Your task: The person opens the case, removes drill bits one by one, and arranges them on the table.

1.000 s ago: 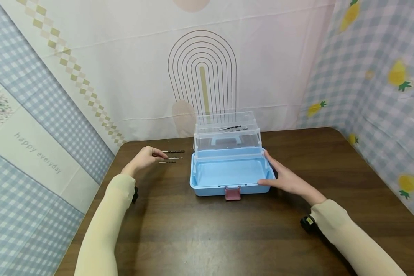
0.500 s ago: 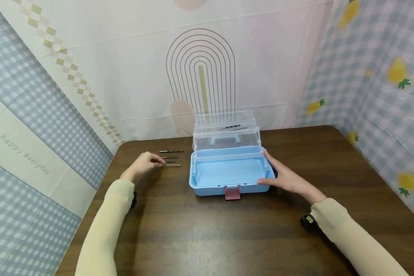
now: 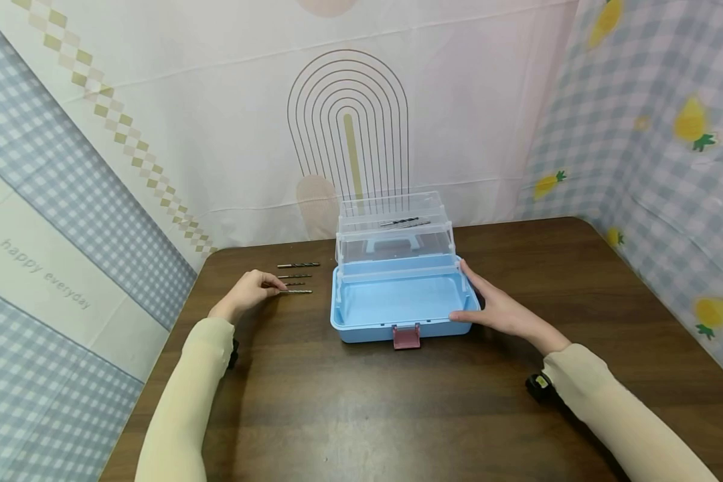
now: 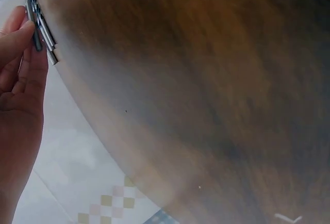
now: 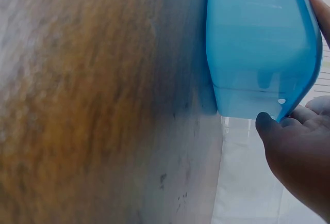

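My left hand (image 3: 252, 292) pinches the shank end of a slim silver drill bit (image 3: 299, 291) between thumb and fingers, low over the left part of the table. Other drill bits (image 3: 299, 265) lie just behind it in a rough row, pointing the same way. The left wrist view shows the pinched drill bit (image 4: 36, 39) at its upper left edge. My right hand (image 3: 499, 309) grips the right end of a light blue toolbox (image 3: 361, 329), thumb on the front rim and fingers spread toward the back corner. From the right wrist, the thumb (image 5: 268, 126) shows at the box's corner.
The toolbox stands open, its clear lid and trays (image 3: 391, 204) folded up behind the blue base. More drill bits (image 3: 400, 221) lie in an upper tray. A pink latch (image 3: 406, 337) hangs at the front. Patterned cloth (image 3: 253, 134) hangs behind the brown table (image 3: 361, 415).
My left hand has moved the silver drill bit toward the front, from among the other bits to the near side of the row. The right hand stays on the toolbox.
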### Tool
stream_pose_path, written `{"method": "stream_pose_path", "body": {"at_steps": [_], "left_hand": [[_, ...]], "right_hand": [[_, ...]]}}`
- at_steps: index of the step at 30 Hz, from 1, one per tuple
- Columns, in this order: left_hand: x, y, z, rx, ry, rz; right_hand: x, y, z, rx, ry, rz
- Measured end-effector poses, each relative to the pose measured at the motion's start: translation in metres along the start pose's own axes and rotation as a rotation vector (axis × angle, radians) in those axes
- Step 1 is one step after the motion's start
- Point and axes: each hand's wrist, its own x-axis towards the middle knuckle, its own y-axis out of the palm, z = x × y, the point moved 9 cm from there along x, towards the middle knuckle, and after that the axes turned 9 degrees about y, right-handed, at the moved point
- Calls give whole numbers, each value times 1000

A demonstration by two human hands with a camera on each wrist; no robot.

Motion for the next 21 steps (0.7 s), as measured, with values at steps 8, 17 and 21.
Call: {"method": "stream_pose_path", "body": {"at_steps": [8, 17, 21], "left_hand": [[-1, 2, 5, -10, -13, -10], [-1, 4, 11, -20, -24, -14], [-2, 4, 13, -32, -30, -22]], "right_hand": [[0, 0, -1, -4, 14, 1], [1, 0, -2, -1, 13, -5], [1, 1, -2, 0, 17, -3]]}}
